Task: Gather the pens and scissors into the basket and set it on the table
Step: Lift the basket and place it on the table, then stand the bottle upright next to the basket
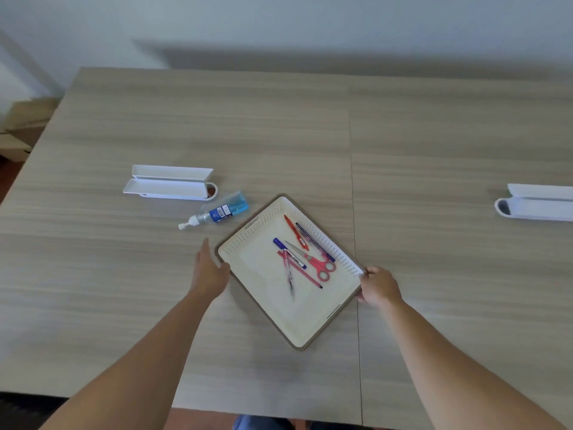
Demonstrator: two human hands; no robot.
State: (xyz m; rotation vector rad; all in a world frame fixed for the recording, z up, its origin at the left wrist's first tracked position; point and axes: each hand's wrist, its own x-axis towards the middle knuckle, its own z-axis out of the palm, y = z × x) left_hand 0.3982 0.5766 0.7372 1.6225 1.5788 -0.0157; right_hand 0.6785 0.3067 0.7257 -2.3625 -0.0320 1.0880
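Note:
A white perforated basket (269,293) lies turned diagonally on the wooden table (434,135). Inside it are pink-handled scissors (319,263), a red pen (294,228), blue pens (314,242) and pink pens (288,274). My left hand (209,270) rests flat against the basket's left rim with its fingers extended. My right hand (376,287) grips the basket's right rim. Whether the basket touches the table I cannot tell.
A blue spray bottle (217,212) lies on its side just left of the basket's far corner. An open white case (169,183) sits behind it. Another white case (536,206) lies at the far right edge. Cardboard boxes (24,125) stand beyond the table's left side.

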